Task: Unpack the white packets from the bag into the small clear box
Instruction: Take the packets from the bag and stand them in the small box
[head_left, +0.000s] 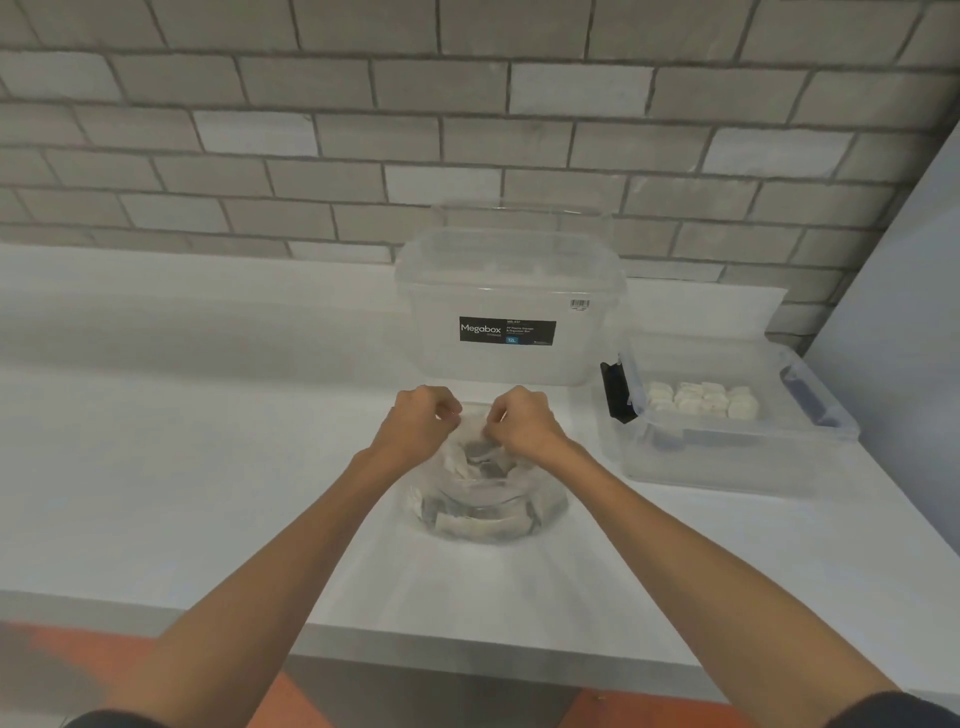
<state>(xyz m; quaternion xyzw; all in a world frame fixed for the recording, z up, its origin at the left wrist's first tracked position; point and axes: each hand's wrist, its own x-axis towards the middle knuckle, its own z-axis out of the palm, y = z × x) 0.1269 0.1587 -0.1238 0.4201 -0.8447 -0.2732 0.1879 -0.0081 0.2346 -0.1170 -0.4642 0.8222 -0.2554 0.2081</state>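
While the left hand (418, 421) is pinching the near-left lip of the bag (483, 509) with its fingers curled in, the bag itself is sitting slumped on the white surface (182, 467) straight in front of the person. The white packets (467, 525) are showing through the clear film low down.

The right hand (522, 423) is pinching the opposite lip the same way, fingers curled onto the plastic. The two seem to be working the mouth apart between them, though I cannot tell how far it is gaping.

The film is looking thin, limp and probably slippery, so I'd judge the rim the only sensible hold. The packets look light and soft, best lifted out a few at a time.

Behind the bag a large labelled tub (511, 312) is standing against the brick wall. Further right the small clear box (727, 457) is lying open, well apart from the bag, with rows of stored packets (701, 400) sitting at its far end.
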